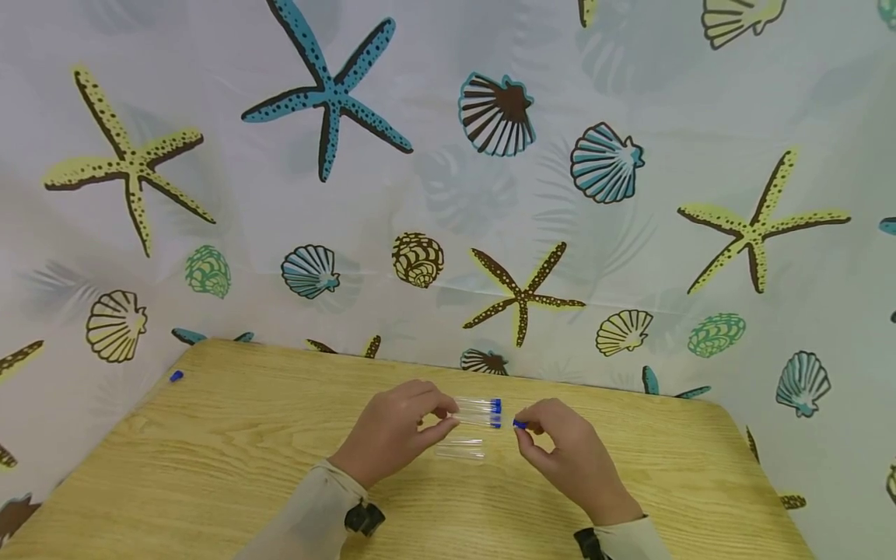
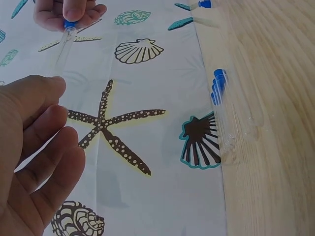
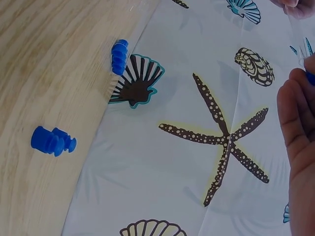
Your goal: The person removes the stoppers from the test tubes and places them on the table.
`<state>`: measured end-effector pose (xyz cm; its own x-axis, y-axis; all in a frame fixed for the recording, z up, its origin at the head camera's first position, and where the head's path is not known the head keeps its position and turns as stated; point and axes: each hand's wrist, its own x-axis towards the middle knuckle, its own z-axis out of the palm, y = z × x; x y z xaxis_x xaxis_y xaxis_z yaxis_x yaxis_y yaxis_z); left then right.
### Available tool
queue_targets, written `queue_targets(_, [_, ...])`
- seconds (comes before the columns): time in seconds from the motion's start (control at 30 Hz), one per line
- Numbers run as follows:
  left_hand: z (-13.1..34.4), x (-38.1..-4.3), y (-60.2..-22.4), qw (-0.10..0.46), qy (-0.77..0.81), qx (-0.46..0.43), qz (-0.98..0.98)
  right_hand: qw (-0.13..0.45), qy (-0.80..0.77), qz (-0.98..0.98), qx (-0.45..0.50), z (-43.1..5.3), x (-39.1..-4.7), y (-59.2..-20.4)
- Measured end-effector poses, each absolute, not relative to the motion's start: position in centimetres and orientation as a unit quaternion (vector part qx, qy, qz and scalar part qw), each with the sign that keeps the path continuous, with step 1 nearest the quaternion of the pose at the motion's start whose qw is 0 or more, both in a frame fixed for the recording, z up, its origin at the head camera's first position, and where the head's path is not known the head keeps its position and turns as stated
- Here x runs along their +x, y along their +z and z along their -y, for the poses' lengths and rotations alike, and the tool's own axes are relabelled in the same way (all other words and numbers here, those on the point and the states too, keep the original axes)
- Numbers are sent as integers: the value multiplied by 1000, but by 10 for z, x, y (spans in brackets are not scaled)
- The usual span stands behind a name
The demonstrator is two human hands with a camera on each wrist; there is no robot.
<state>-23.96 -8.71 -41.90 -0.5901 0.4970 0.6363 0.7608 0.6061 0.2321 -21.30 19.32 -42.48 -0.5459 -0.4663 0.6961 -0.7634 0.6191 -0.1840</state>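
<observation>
My left hand (image 1: 402, 426) pinches the near end of a clear test tube (image 2: 63, 49) between thumb and fingertips. At the tube's other end my right hand (image 1: 568, 451) pinches a blue cap (image 2: 70, 23), which sits right at the tube's mouth. The tube is held up over the table, between both hands. Beyond it lie several clear tubes with blue caps (image 1: 496, 406), side by side. Nearer to me, uncapped tubes (image 1: 462, 449) rest on the wood. In the right wrist view, loose blue caps (image 3: 47, 141) lie on the table by the right hand.
The wooden table (image 1: 231, 435) reaches back to a white curtain (image 1: 434, 194) printed with starfish and shells. Far off on the table's left edge lies another small blue cap (image 1: 176, 376). A dark band (image 1: 365, 517) circles my left wrist.
</observation>
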Motion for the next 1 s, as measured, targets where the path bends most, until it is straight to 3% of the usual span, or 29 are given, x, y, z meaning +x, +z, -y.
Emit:
queue_targets(0.33, [91,-243,-420,242,-266,-347,866,302,232,872,308,-203,-216,-422])
queue_targets(0.53, [91,-246,-424,216,-263,-319,885,252,248,907,227,-210,-218,-424])
queue_targets(1.0, [82,-270,-454,82,-243,-211,943,161,257,945,119,-232,-230,-435])
